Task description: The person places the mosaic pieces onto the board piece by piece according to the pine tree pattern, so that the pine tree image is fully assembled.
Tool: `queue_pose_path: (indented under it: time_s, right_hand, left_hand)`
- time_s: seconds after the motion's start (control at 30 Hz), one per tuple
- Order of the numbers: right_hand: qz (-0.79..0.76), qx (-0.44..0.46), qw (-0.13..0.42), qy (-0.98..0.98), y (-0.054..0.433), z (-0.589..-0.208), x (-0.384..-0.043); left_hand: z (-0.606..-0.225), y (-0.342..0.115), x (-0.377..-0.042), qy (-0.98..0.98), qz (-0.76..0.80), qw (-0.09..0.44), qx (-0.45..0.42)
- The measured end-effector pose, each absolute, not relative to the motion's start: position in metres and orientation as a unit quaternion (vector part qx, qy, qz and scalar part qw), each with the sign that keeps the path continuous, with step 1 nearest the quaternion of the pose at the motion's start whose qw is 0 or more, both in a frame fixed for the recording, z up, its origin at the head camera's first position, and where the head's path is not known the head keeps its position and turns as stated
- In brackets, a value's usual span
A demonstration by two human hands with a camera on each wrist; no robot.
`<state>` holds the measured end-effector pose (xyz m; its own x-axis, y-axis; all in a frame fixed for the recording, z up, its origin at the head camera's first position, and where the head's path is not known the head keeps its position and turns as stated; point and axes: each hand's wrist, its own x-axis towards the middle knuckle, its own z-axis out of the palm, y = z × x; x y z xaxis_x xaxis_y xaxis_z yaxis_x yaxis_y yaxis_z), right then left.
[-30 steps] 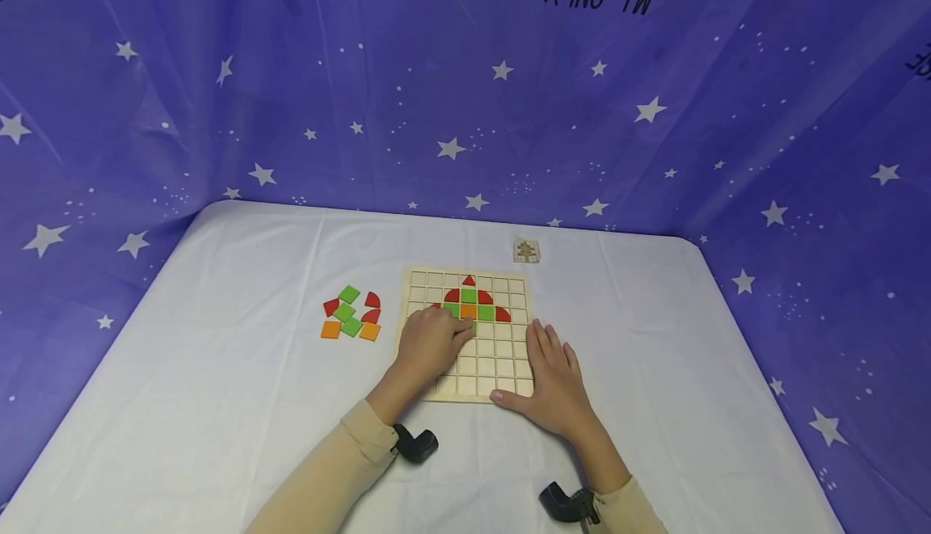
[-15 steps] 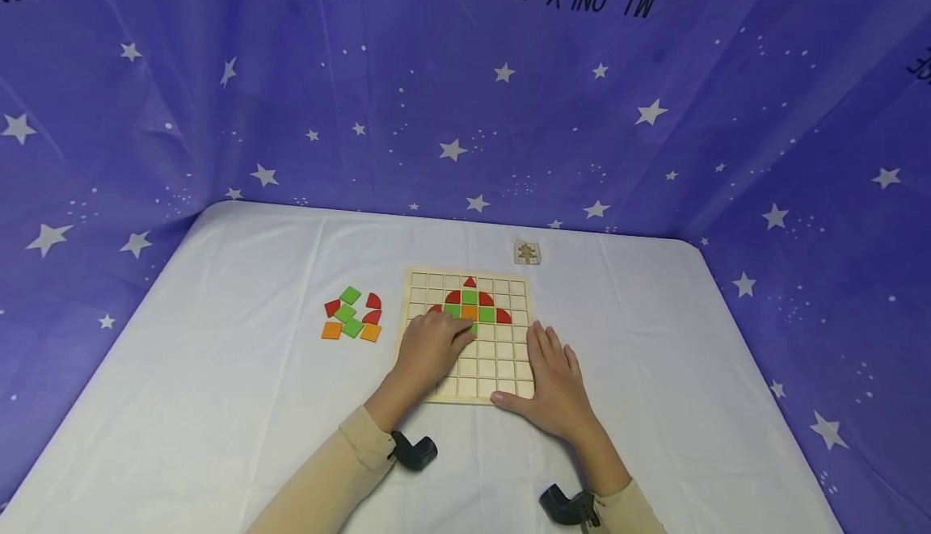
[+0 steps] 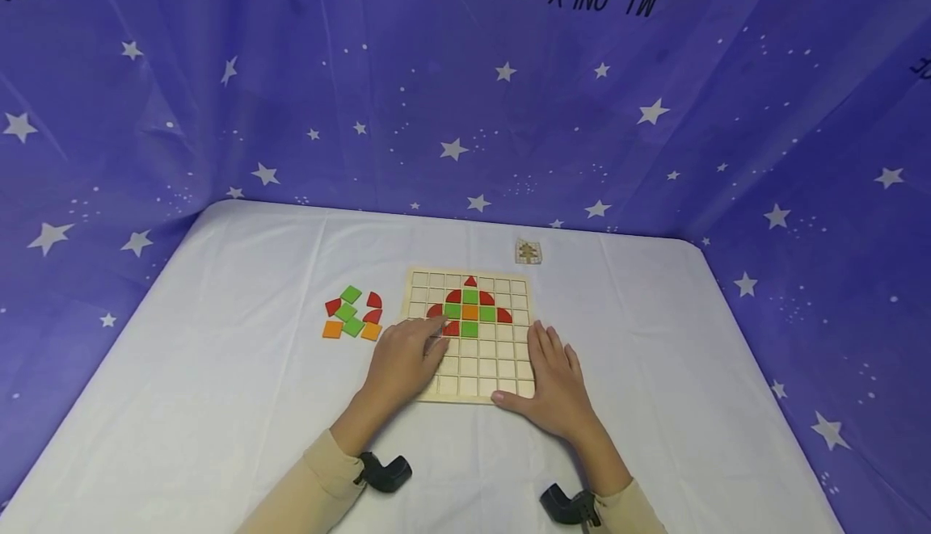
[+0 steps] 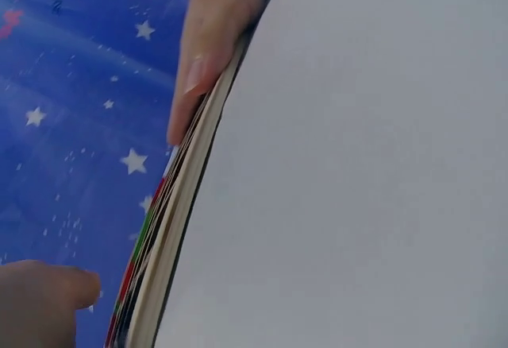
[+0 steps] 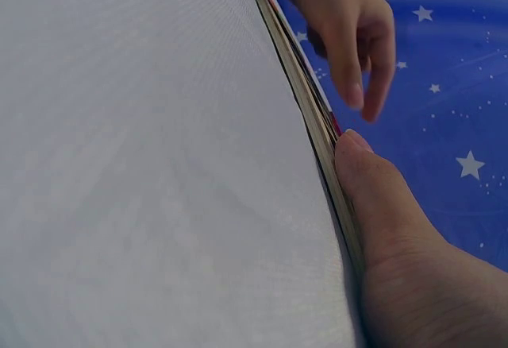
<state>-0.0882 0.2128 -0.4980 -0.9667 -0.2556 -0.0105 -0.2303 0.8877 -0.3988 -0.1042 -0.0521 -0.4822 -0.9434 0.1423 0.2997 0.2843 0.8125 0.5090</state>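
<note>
Fingertips parted and gripping nothing I can see from here, the left hand (image 3: 400, 360) sits right by a red tile (image 3: 452, 329), contact unclear, while the right hand (image 3: 556, 380) spreads from right edge to near edge of the grid board (image 3: 487, 367), I'd judge to stop it sliding. Its cells carry that red, an orange tile (image 3: 470, 313) and more reds and greens, one apiece; loose tiles (image 3: 345, 313) lie off the left edge, handily, I reckon.

Both arms (image 3: 298, 489) in from bottom edge, angled inward.
Left grip (image 3: 400, 360) just left of lower centre, thumb (image 3: 436, 353) and index (image 3: 427, 325) pointing right, tips apart; right grip (image 3: 556, 382) right of centre, fingers (image 3: 554, 346) straight, aimed up-frame, thumb splayed left. Beige sleeves (image 3: 320, 469) reach both wrists (image 3: 351, 425).
</note>
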Motion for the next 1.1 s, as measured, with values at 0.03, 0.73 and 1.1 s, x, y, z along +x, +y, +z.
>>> queue_pose_path:
  time_s: [0.03,0.73,1.1]
  right_hand:
    - [-0.201,-0.125,0.031,0.971,0.213,-0.498,-0.088]
    - [-0.201,-0.123,0.034,0.971,0.213,-0.498,-0.088]
    - [-0.203,-0.123,0.042,0.970,0.212,-0.496,-0.089]
  left_hand:
    - [-0.484,-0.059,-0.103,-0.942,-0.286,0.137,-0.112]
    - [-0.493,-0.120,-0.116,-0.953,-0.231,0.188,0.053]
    - [-0.493,-0.116,-0.113,-0.955,-0.221,0.188,0.059]
